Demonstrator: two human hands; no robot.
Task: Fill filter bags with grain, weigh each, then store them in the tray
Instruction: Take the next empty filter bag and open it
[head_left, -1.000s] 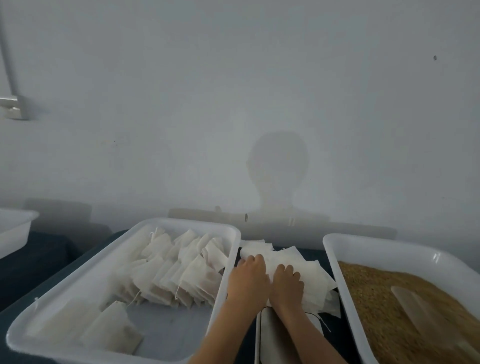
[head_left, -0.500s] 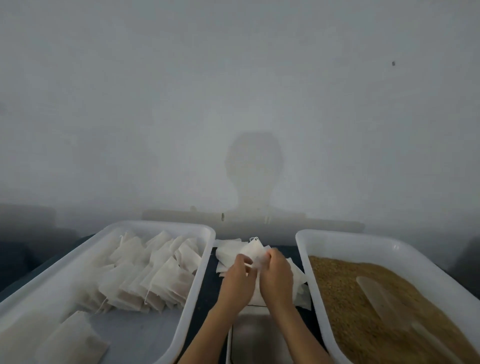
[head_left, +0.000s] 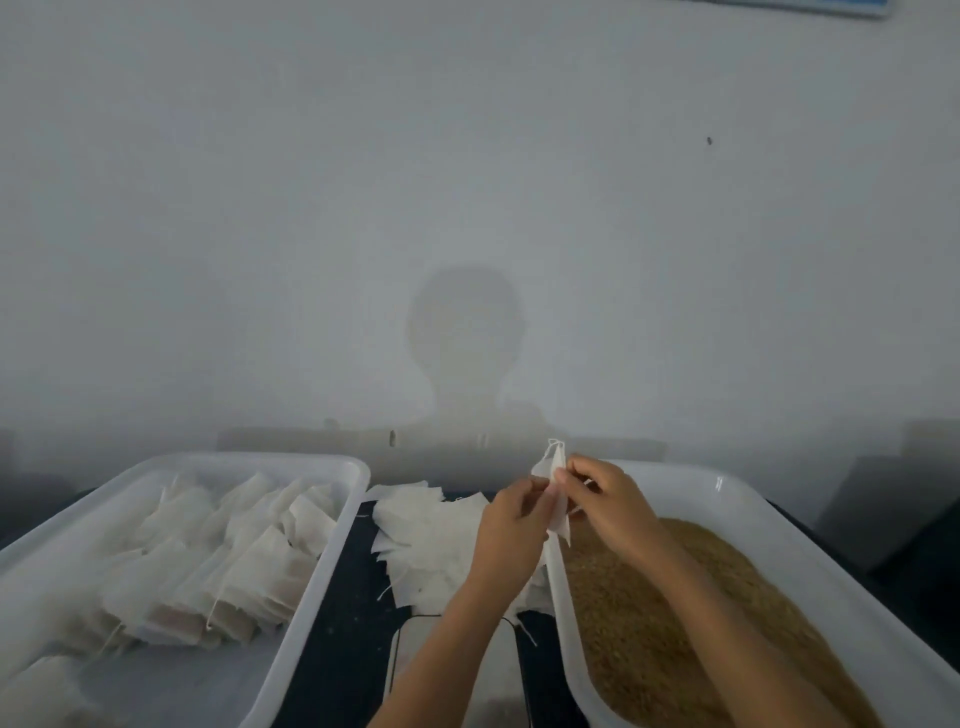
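An empty white filter bag (head_left: 554, 470) is held upright over the left rim of the grain tray (head_left: 727, 486), edge-on to the camera. My left hand (head_left: 511, 525) and my right hand (head_left: 605, 501) both pinch it, one on each side. The grain tray on the right holds brown grain (head_left: 654, 613). A loose pile of empty filter bags (head_left: 431, 540) lies on the dark table between the trays. The white tray on the left (head_left: 322, 577) holds several filled bags (head_left: 228, 561) in rows. A scale (head_left: 410, 654) shows partly under my left forearm.
A plain grey wall stands close behind the table, with my shadow on it. Dark table surface (head_left: 343, 644) shows in the gap between the two trays. Dark shapes sit at the far right edge (head_left: 883, 499).
Both hands lifted one bag off the pile and carried it up and to the right, over the grain tray's rim. The camera view also swung left.
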